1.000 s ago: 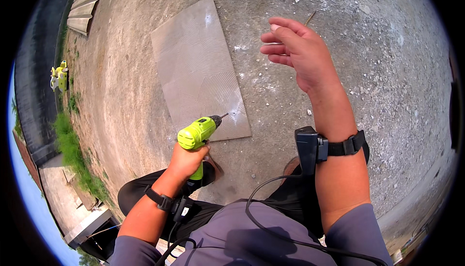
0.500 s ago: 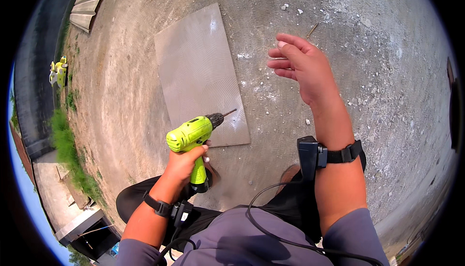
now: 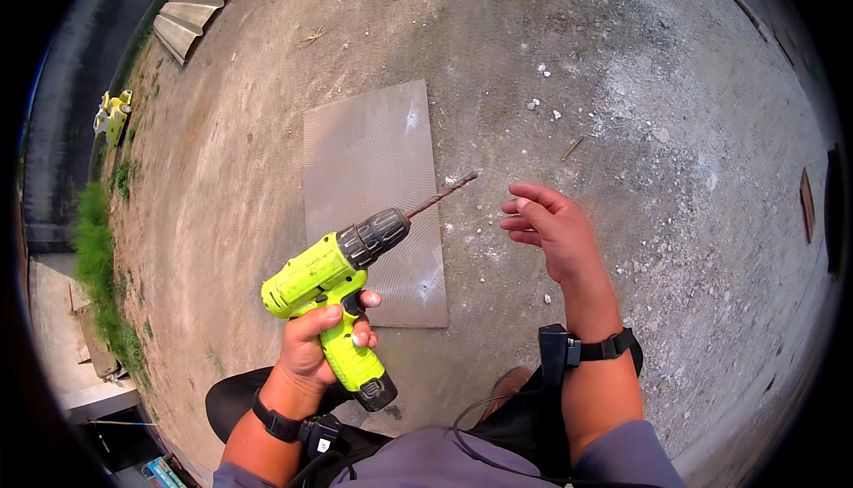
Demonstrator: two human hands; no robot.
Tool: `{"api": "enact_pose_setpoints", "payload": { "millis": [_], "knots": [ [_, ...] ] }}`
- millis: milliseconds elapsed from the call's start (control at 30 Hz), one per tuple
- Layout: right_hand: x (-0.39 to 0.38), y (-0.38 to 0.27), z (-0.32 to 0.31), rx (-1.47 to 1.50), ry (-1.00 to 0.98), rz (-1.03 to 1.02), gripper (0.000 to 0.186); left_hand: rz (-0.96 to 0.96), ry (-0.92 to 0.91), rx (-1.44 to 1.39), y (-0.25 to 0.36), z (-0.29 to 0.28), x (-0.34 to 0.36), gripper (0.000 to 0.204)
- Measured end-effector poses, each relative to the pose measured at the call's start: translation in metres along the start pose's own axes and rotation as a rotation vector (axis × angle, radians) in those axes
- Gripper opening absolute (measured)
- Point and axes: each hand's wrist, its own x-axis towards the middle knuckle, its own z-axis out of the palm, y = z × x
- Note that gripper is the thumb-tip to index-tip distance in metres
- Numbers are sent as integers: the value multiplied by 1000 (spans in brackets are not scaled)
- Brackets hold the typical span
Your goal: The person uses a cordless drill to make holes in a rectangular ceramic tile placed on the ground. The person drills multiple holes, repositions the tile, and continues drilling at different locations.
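Note:
A bright green cordless drill (image 3: 311, 277) is gripped by its handle in my left hand (image 3: 308, 343). Its black chuck (image 3: 373, 238) carries a long twist bit (image 3: 444, 193) that slants up to the right. Beneath the drill, a flat grey-brown tile (image 3: 369, 155) with a pattern of curved ridges lies on the ground; the drill covers part of its near left side. The bit's tip stands past the tile's right edge in the picture. To the right of the tip, my right hand (image 3: 555, 230) hovers with loosely bent fingers, parted and holding nothing.
Dusty ground surrounds the tile, with white crumbs (image 3: 544, 71) and a small twig (image 3: 573, 147) to the right. A corrugated sheet (image 3: 200, 4), a yellow toy car (image 3: 112, 118) and green grass (image 3: 93, 244) lie along the left. A cable (image 3: 466, 412) loops by my right arm.
The drill has come up closer and its bit points farther up and right. My right hand has moved lower in the picture, toward my body. The view has shifted, so the tile sits lower.

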Motion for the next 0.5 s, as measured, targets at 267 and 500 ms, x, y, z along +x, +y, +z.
{"api": "enact_pose_setpoints", "payload": {
  "millis": [267, 500],
  "knots": [
    [-5, -4, 9, 244, -227, -80, 34, -28, -59, -76, -1, -1, -3, 55],
    [-6, -7, 7, 370, -238, -182, 32, -46, -67, -53, -4, -2, -1, 55]
  ]
}}
